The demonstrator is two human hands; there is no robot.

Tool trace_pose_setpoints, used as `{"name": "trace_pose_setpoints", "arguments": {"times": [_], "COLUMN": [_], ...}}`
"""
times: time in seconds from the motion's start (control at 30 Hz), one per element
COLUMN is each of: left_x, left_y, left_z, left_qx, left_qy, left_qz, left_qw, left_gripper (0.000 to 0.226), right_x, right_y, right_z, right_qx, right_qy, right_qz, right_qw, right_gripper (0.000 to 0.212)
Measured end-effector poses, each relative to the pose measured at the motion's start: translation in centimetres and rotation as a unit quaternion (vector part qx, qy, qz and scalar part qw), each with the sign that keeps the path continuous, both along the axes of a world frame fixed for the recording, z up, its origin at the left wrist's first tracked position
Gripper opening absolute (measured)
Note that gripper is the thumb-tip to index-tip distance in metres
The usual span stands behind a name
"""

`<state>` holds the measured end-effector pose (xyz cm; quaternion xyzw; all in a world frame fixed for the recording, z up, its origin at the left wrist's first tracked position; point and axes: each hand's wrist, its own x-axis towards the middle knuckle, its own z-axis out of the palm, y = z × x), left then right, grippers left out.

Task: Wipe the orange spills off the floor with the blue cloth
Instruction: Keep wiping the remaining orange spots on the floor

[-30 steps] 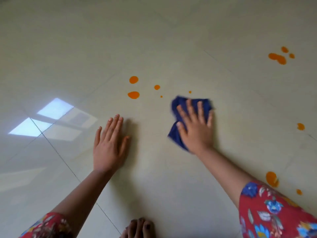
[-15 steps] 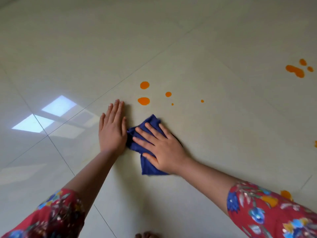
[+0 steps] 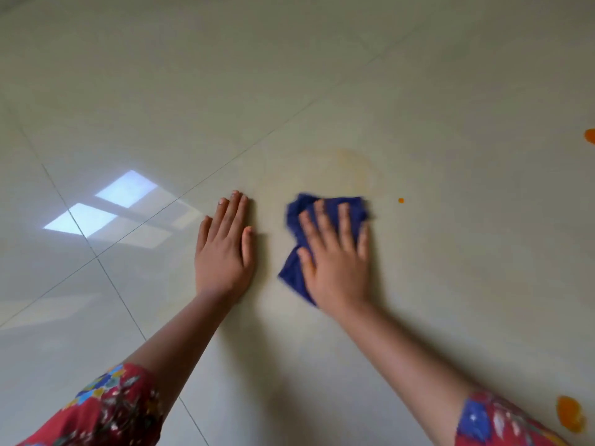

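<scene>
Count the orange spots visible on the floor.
3: a tiny dot right of the cloth, a spot cut by the right edge, a blotch at the bottom right. More may be hidden.

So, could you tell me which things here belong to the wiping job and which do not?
Job: blue cloth, pressed by right hand; orange drop; large orange spill; orange spot at right edge.
Other: left hand flat on floor; window reflection.

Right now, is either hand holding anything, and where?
The right hand presses flat on the blue cloth, over its middle; the left hand rests on the floor, holding nothing.
</scene>
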<state>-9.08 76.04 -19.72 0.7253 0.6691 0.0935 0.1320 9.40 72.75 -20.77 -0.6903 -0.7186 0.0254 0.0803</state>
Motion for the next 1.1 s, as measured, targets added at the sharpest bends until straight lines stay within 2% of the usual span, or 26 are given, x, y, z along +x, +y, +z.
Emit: {"name": "trace_pose_setpoints", "arguments": {"times": [0.1, 0.2, 0.27, 0.33, 0.4, 0.47, 0.53, 0.6, 0.67, 0.73, 0.8, 0.87, 0.93, 1.0, 1.03, 1.1], "left_x": [-0.2, -0.3, -0.2, -0.1, 0.0, 0.1, 0.0, -0.1, -0.2, -0.2, -0.2, 0.0, 0.1, 0.2, 0.2, 0.2], "left_y": [0.2, 0.0, 0.0, 0.0, -0.2, -0.1, 0.0, 0.0, -0.1, -0.1, -0.1, -0.1, -0.1, -0.1, -0.1, -0.1], "left_z": [-0.2, -0.2, -0.3, -0.2, -0.2, -0.2, -0.3, -0.2, -0.2, -0.1, 0.1, 0.2, 0.3, 0.3, 0.2, 0.2], "left_qx": [0.001, 0.004, 0.003, -0.003, -0.005, -0.006, -0.009, -0.009, -0.006, -0.006, -0.013, -0.013, -0.01, -0.008, -0.009, -0.011], "left_qy": [-0.035, -0.023, 0.004, 0.014, 0.02, 0.019, 0.017, 0.013, 0.007, 0.007, 0.013, 0.02, 0.024, 0.025, 0.023, 0.02], "left_qz": [0.025, 0.048, 0.027, 0.026, 0.033, 0.033, 0.028, 0.027, 0.03, 0.029, 0.019, 0.002, -0.006, -0.006, -0.006, -0.007], "left_qw": [0.999, 0.999, 1.0, 1.0, 0.999, 0.999, 0.999, 1.0, 1.0, 1.0, 1.0, 1.0, 1.0, 1.0, 1.0, 1.0], "left_gripper": [0.058, 0.056, 0.056, 0.057, 0.057, 0.057, 0.057, 0.057, 0.058, 0.058, 0.057, 0.057, 0.056, 0.056, 0.056, 0.056], "right_x": [-4.1, -4.8, -1.7, 2.8, 6.1, 5.3, 1.3, -2.8, -4.8, -4.0, -0.8, 4.1, 8.2, 8.2, 6.8, 2.5], "right_y": [2.8, 10.6, 14.6, 15.3, 12.5, 7.9, 4.2, 3.6, 6.7, 11.7, 16.2, 17.8, 15.7, 11.0, 8.6, 5.1], "right_z": [0.1, 0.4, 0.3, -0.1, -0.3, -0.6, -0.4, -0.1, 0.1, 0.3, 0.3, 0.0, -0.2, -0.2, -0.2, -0.1], "right_qx": [-0.024, -0.047, -0.061, -0.05, -0.005, 0.016, 0.005, -0.013, -0.023, -0.042, -0.067, -0.05, -0.02, -0.003, -0.001, -0.009], "right_qy": [0.033, 0.019, -0.004, 0.01, 0.029, 0.022, 0.017, 0.04, 0.044, 0.011, -0.005, 0.002, 0.021, 0.02, 0.009, 0.004], "right_qz": [0.148, 0.17, 0.106, -0.014, -0.13, -0.197, -0.142, 0.003, 0.128, 0.17, 0.109, -0.017, -0.128, -0.19, -0.172, -0.039], "right_qw": [0.988, 0.984, 0.992, 0.999, 0.991, 0.98, 0.99, 0.999, 0.991, 0.985, 0.992, 0.999, 0.991, 0.982, 0.985, 0.999], "right_gripper": [0.057, 0.059, 0.057, 0.058, 0.058, 0.06, 0.063, 0.064, 0.064, 0.065, 0.066, 0.066, 0.065, 0.063, 0.062, 0.062]}}
